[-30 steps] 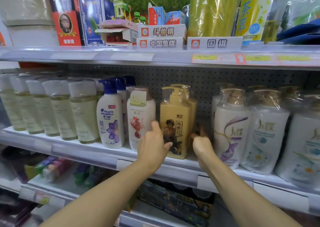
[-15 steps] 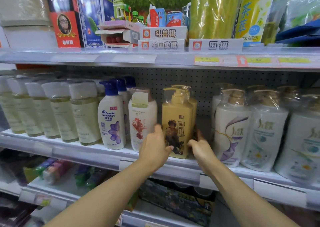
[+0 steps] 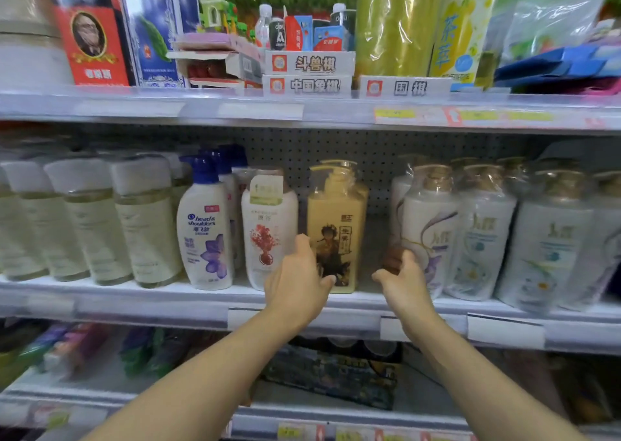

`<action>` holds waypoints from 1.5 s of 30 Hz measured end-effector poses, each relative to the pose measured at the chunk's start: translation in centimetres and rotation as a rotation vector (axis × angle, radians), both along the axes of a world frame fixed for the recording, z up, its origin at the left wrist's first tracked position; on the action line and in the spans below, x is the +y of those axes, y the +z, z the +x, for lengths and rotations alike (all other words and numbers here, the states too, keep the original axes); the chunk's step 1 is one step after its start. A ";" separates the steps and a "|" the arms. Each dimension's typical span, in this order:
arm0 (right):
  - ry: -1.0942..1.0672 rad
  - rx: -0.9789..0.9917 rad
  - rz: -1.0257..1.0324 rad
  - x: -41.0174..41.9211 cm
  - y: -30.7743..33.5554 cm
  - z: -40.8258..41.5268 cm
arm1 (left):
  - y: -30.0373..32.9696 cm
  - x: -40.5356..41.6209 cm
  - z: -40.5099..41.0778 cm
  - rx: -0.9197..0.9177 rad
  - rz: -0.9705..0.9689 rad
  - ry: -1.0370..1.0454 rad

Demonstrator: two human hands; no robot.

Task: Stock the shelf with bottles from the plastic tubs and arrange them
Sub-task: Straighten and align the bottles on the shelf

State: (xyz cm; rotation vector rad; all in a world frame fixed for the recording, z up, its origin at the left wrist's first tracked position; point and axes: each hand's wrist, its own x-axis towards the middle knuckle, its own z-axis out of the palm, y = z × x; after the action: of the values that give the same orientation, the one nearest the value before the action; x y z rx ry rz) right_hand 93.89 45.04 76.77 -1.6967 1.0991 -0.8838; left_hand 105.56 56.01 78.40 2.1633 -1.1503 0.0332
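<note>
A yellow pump bottle (image 3: 339,212) with a dark figure on its label stands at the front of the middle shelf (image 3: 134,301). My left hand (image 3: 297,281) is at the bottle's lower left corner, thumb resting on its front and fingers reaching up along its left side. My right hand (image 3: 405,281) is a small gap to the right of the bottle, fingers loosely curled and holding nothing, close against a white wrapped bottle (image 3: 428,225). No plastic tub is in view.
Left of the yellow bottle stand a white bottle with a red print (image 3: 268,228), a Head & Shoulders bottle (image 3: 205,228) and several pale bottles (image 3: 87,218). More wrapped white bottles (image 3: 551,239) fill the right. An upper shelf (image 3: 302,109) holds boxes; lower shelves hold more goods.
My right hand has let go of the yellow bottle's right side and moved right. The second yellow bottle behind it no longer shows. My left hand stays at the bottle.
</note>
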 end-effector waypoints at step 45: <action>-0.146 -0.109 -0.099 -20.0 0.6 -21.9 | 0.3 -14.1 -11.0 0.244 -0.210 0.169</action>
State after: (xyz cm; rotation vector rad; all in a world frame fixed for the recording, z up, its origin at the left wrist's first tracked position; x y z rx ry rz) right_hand 71.96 25.07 77.35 -1.6429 1.1321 -1.1259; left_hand 94.56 41.87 78.70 2.0079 -0.7890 -0.0336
